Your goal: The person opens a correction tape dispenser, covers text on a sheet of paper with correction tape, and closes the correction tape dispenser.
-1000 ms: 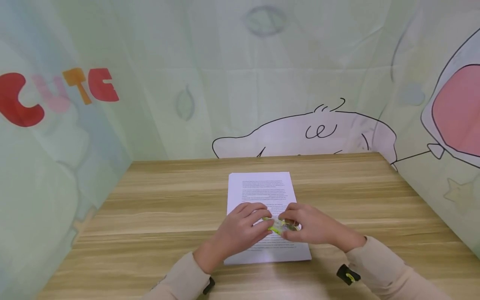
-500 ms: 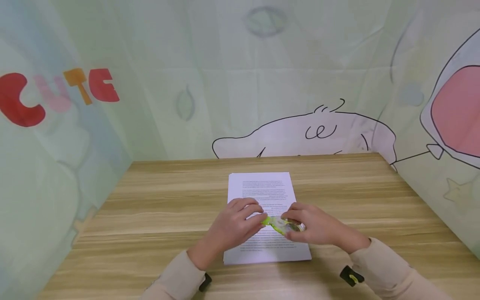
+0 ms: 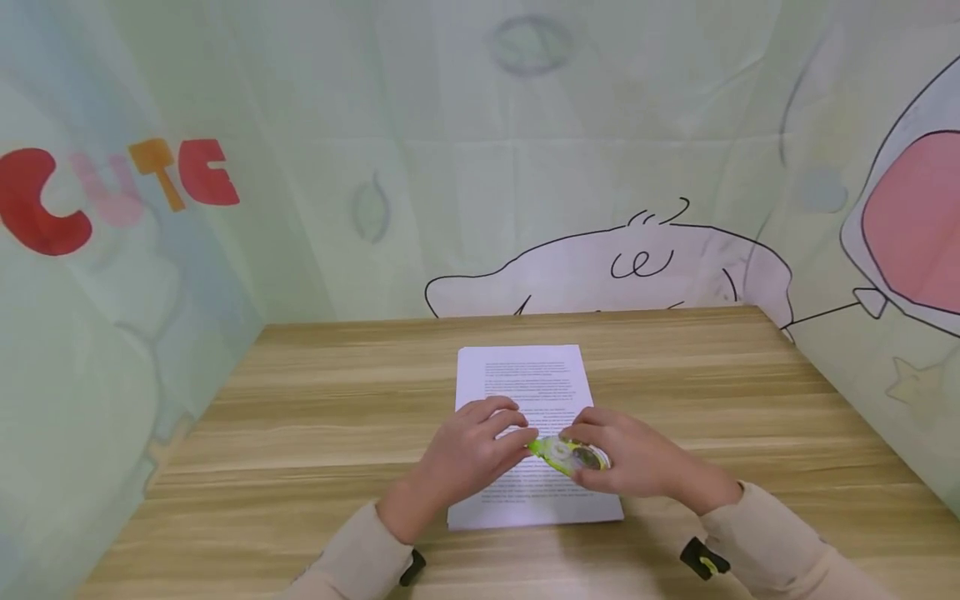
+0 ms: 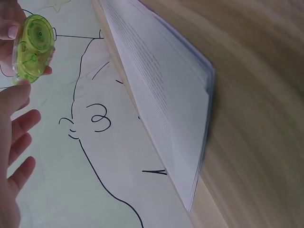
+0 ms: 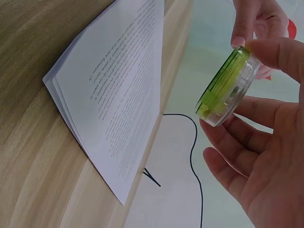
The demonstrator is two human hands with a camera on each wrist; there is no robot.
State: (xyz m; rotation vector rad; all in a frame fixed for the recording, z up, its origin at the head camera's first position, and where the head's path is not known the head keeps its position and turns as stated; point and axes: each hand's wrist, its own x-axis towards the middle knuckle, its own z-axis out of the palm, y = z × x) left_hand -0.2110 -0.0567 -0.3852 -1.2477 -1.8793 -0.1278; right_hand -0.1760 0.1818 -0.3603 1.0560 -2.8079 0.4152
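A green and clear correction tape dispenser [image 3: 561, 452] is held between the two hands, above the printed sheets. My right hand [image 3: 630, 454] grips its rounded body between thumb and fingers. With its fingertips at the narrow tip, my left hand [image 3: 476, 443] pinches the other end. In the left wrist view the flat green side of the correction tape [image 4: 35, 45] faces the camera, and the left hand's other fingers [image 4: 21, 142] are spread loosely. The right wrist view has the correction tape [image 5: 228, 88] edge-on, with the left thumb [image 5: 241, 31] against its tip.
A stack of printed paper [image 3: 525, 375] lies on the wooden table [image 3: 337, 392] beneath the hands. Behind the table hangs a pale green backdrop [image 3: 450, 150] with cartoon drawings. Black wrist straps show below both sleeves.
Both hands have drifted slightly, the left one to the left and the right one to the right. The correction tape has turned, showing more of its flat side. The paper has stayed put.
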